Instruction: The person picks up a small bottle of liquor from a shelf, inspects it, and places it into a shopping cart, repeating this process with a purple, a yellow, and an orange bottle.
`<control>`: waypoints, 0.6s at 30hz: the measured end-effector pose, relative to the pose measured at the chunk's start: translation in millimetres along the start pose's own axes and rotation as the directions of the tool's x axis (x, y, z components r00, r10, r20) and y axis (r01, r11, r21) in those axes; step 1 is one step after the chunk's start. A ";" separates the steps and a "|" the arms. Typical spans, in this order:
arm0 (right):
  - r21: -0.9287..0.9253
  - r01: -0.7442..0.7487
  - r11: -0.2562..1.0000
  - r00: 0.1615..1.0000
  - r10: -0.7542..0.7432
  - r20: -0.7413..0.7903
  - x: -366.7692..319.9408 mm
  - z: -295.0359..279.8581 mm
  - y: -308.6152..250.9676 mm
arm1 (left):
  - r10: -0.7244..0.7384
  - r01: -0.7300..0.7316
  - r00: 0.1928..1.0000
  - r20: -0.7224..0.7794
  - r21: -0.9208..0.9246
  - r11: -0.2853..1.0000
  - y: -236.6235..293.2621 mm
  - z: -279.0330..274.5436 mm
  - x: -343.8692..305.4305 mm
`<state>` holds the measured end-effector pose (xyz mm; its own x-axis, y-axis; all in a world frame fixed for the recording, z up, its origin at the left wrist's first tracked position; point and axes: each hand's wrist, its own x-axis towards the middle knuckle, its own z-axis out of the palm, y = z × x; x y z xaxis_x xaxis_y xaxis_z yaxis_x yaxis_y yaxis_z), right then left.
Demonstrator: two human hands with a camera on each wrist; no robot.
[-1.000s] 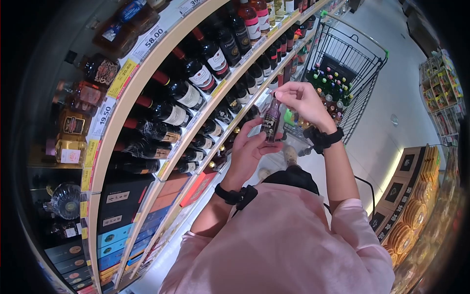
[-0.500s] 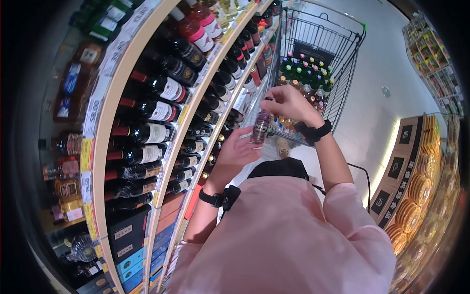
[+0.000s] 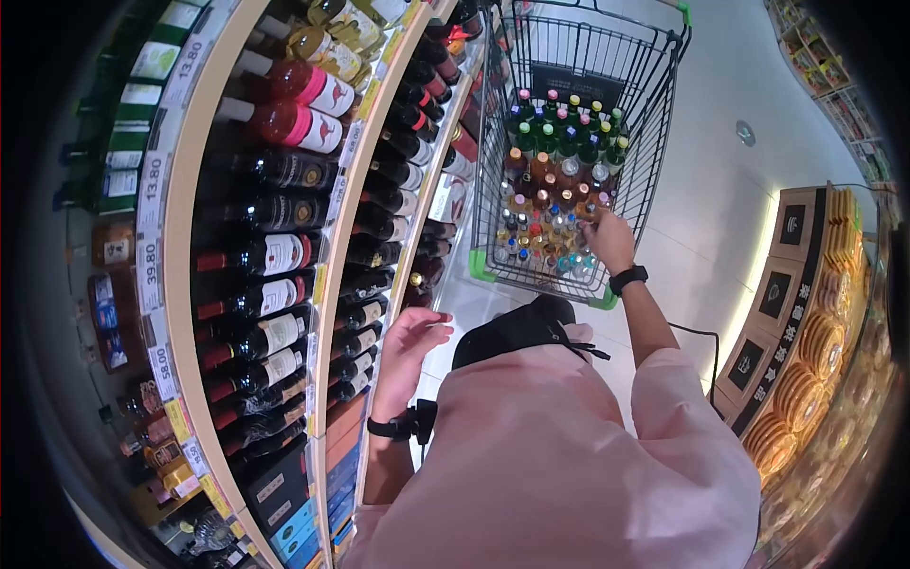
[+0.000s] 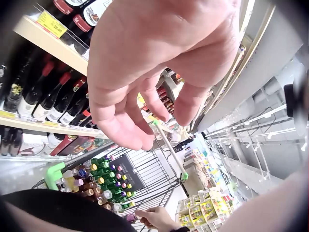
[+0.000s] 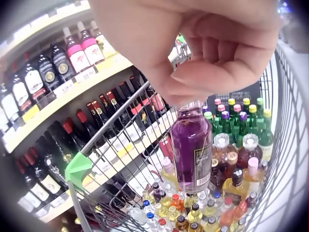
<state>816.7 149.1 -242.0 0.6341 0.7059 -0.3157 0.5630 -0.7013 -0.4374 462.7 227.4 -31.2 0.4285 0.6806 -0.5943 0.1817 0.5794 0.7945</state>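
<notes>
My right hand pinches a small bottle of purple liquid by its top, between thumb and curled fingers. The bottle hangs upright over the near end of the shopping cart, just above many small bottles with coloured caps. Its neck and cap are mostly hidden behind the fingers. My left hand is raised beside the shelf, fingers loosely bent and holding nothing. In the left wrist view, a gap shows between the thumb and fingers of that hand.
Green bottles with coloured caps stand farther back in the cart, with brown bottles in front of them. Tiered shelves of wine bottles run along the left. At the right stands a display of round golden packs, across the pale floor.
The right hand has carried the purple bottle away from the left hand, forward and down into the cart. The left hand has let go and moved back left. The cart appears closer.
</notes>
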 end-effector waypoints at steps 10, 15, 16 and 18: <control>-0.100 -0.137 0.986 0.984 0.124 -0.125 94.7 -17.0 31.6 | -0.077 0.077 0.994 -0.080 -0.002 0.997 5.2 21.7 22.0; -0.139 -0.213 0.967 0.973 0.196 -0.122 156.0 -8.3 54.6 | -0.071 0.061 0.988 -0.140 -0.078 0.995 16.4 23.0 27.2; -0.131 -0.198 0.971 0.975 0.182 -0.124 168.7 -1.9 64.5 | -0.071 0.059 0.986 -0.148 -0.081 0.995 18.5 22.2 28.7; -0.147 -0.206 0.967 0.976 0.193 -0.100 189.7 3.2 76.0 | -0.079 0.065 0.983 -0.164 -0.090 0.994 19.0 19.6 30.2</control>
<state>978.0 230.0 -337.8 0.7804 0.5440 -0.3083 0.4918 -0.8385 -0.2345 496.5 250.2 -31.6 0.2619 0.6970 -0.6676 0.1286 0.6604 0.7399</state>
